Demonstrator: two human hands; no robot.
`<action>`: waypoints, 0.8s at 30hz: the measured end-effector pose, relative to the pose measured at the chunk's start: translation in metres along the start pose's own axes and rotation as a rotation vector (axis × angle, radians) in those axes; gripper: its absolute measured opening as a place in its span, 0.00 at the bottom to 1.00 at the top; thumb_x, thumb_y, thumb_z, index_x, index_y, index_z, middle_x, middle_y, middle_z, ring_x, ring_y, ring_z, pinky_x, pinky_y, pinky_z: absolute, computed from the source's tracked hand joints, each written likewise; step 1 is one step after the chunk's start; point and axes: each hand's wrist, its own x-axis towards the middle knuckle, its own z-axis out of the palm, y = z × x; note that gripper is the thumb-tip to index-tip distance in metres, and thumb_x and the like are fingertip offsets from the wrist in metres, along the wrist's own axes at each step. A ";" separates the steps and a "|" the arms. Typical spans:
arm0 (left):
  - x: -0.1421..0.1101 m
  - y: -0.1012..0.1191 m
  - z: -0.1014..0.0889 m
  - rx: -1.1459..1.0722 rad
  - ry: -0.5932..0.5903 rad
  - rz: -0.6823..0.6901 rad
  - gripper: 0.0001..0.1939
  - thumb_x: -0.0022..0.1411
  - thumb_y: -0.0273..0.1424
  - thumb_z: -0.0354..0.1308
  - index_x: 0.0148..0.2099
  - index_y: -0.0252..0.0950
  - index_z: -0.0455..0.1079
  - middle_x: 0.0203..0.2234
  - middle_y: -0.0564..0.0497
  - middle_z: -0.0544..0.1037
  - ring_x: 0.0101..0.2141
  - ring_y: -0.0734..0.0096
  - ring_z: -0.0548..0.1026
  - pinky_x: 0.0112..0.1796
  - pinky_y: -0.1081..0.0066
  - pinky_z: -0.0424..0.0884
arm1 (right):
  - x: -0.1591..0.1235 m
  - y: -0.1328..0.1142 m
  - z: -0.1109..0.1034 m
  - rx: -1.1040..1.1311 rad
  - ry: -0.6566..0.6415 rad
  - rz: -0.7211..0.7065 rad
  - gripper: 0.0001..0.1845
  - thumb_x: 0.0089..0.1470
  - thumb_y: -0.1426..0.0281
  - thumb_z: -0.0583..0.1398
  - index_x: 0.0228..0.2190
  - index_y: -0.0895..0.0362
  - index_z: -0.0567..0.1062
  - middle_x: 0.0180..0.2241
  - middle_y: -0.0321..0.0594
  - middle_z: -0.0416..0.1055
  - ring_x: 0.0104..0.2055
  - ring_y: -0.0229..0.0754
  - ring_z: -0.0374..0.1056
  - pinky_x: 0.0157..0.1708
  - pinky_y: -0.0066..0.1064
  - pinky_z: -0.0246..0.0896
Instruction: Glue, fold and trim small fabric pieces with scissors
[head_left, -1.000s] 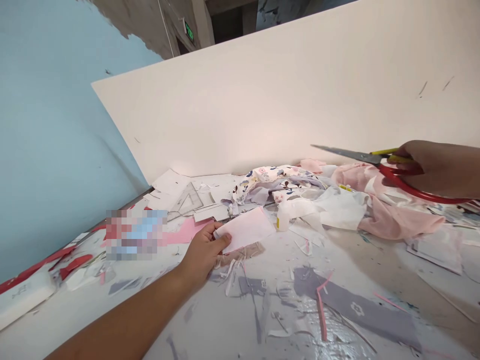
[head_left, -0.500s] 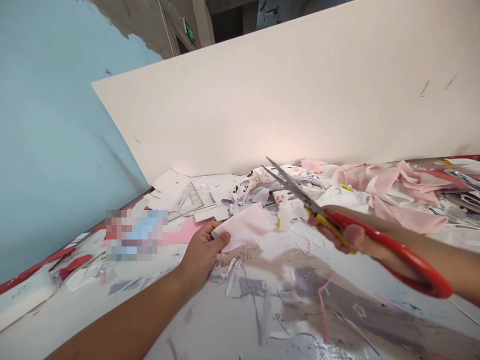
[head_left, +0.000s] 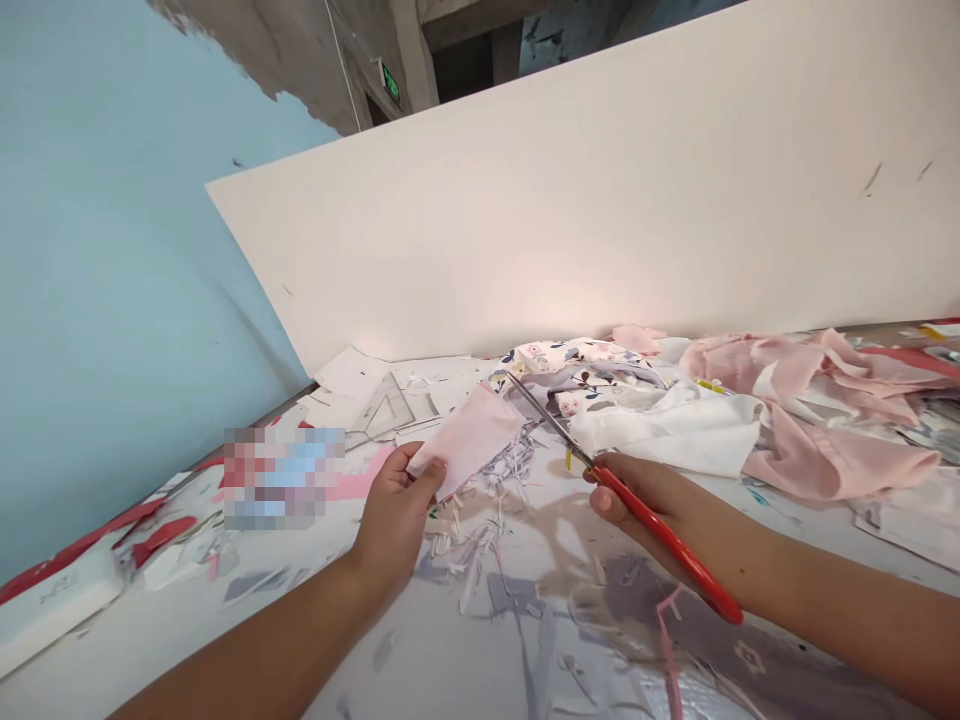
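"The left hand (head_left: 394, 510) pinches the pale pink sheet (head_left: 476, 430) between thumb and fingers. Where's that?"

"Mid-scene, tilted, left of the scissors (head_left: 637, 510). The right hand (head_left: 679, 500) is wrapped round their red handles; the tips show just beside the sheet's far right edge. Whether they touch, I can't tell."

"Room to move?"

"The white board (head_left: 525, 220) bounds the counter's (head_left: 450, 670) far side, the blue wall (head_left: 135, 250) its left. Scraps (head_left: 514, 595) litter the near part."

"Any writing?"

"The green sign (head_left: 390, 83), far left, is too small to read, likewise the white packet's (head_left: 64, 610) grey marks, near left."
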 end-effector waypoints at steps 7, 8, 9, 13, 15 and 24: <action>-0.005 0.001 0.000 -0.059 -0.117 -0.080 0.20 0.44 0.36 0.64 0.40 0.37 0.66 0.20 0.56 0.70 0.21 0.76 0.68 0.23 0.75 0.66 | -0.001 0.010 0.002 0.225 0.023 0.036 0.21 0.51 0.49 0.50 0.23 0.54 0.59 0.22 0.33 0.56 0.23 0.38 0.54 0.23 0.30 0.52; -0.008 0.002 0.000 -0.057 -0.156 -0.104 0.20 0.44 0.36 0.64 0.40 0.37 0.66 0.20 0.56 0.70 0.21 0.76 0.69 0.23 0.74 0.67 | -0.001 0.010 0.003 0.317 0.037 0.041 0.21 0.52 0.50 0.49 0.24 0.54 0.61 0.22 0.34 0.58 0.24 0.38 0.56 0.24 0.31 0.54; -0.011 0.002 0.000 -0.054 -0.198 -0.135 0.19 0.44 0.36 0.64 0.39 0.37 0.66 0.20 0.56 0.70 0.21 0.75 0.69 0.23 0.74 0.67 | 0.000 0.009 0.004 0.401 0.042 0.029 0.20 0.52 0.50 0.50 0.25 0.54 0.62 0.23 0.35 0.60 0.24 0.38 0.57 0.26 0.31 0.56; -0.024 0.003 0.003 -0.006 -0.330 -0.218 0.15 0.44 0.36 0.65 0.34 0.36 0.66 0.19 0.56 0.69 0.20 0.76 0.67 0.21 0.74 0.66 | 0.005 0.005 0.006 0.601 0.024 -0.065 0.14 0.48 0.58 0.58 0.23 0.55 0.64 0.22 0.34 0.60 0.25 0.38 0.59 0.27 0.31 0.57; -0.028 0.003 0.005 0.039 -0.359 -0.203 0.14 0.44 0.36 0.65 0.31 0.35 0.67 0.18 0.56 0.69 0.19 0.78 0.67 0.20 0.76 0.65 | 0.007 0.004 0.008 0.653 0.040 -0.045 0.11 0.47 0.62 0.59 0.24 0.55 0.63 0.22 0.33 0.59 0.26 0.38 0.59 0.27 0.30 0.57; -0.029 0.003 0.006 0.055 -0.362 -0.220 0.16 0.45 0.41 0.63 0.31 0.34 0.68 0.17 0.57 0.62 0.17 0.80 0.61 0.18 0.77 0.61 | 0.003 0.013 0.016 0.452 0.139 -0.054 0.05 0.52 0.67 0.54 0.32 0.53 0.62 0.27 0.33 0.61 0.29 0.39 0.59 0.32 0.33 0.57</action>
